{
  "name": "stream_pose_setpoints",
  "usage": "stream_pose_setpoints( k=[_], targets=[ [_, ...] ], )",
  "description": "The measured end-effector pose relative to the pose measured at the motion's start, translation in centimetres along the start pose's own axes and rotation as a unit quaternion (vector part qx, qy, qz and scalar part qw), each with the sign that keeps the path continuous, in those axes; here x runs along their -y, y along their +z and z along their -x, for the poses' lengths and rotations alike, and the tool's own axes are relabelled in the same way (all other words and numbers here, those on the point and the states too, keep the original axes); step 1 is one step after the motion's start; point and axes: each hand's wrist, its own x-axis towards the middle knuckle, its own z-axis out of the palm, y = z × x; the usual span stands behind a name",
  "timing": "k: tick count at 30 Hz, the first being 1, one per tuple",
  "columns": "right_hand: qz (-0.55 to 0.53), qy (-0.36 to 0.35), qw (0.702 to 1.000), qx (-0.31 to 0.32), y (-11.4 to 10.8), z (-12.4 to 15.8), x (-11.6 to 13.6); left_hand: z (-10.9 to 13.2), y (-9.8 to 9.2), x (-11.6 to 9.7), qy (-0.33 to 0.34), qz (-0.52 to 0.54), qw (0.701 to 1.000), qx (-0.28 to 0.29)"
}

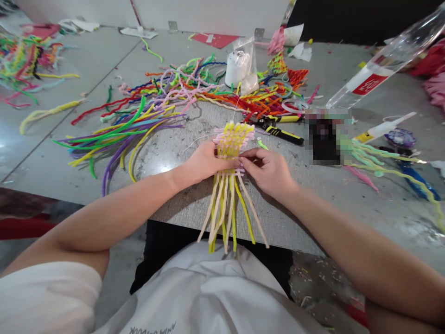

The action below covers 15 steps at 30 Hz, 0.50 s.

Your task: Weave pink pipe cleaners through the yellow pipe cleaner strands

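A woven strip of yellow, cream and pale pink pipe cleaners point(232, 139) lies near the table's front edge. Several loose yellow and cream ends point(227, 208) fan out below it, over the edge towards my lap. My left hand point(206, 162) grips the weave from the left, its thumb laid across the front. At the right edge of the weave my right hand point(266, 169) has thumb and forefinger pinched together. What sits in that pinch, probably a strand end, is too small to make out.
Loose coloured pipe cleaners point(132, 130) spread left and behind. Yellow-handled pliers point(278, 130) lie beyond my right hand, beside a blurred-out dark object point(327, 139). A clear bottle point(368, 81), a white thread cone point(236, 67) and a white-tipped tube point(385, 127) are further off.
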Motion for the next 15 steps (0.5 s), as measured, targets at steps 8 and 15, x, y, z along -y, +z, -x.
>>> stream_pose_setpoints(
  k=[8,15],
  targets=[
    [0.041,-0.033,0.998,0.034,-0.5,-1.5,-0.4,-0.2,0.2,0.4,0.011,0.009,1.0,-0.021],
    [0.063,-0.07,0.993,0.067,-1.7,-1.7,0.1,-0.3,-0.2,0.8,0.058,-0.024,0.998,-0.011]
  ],
)
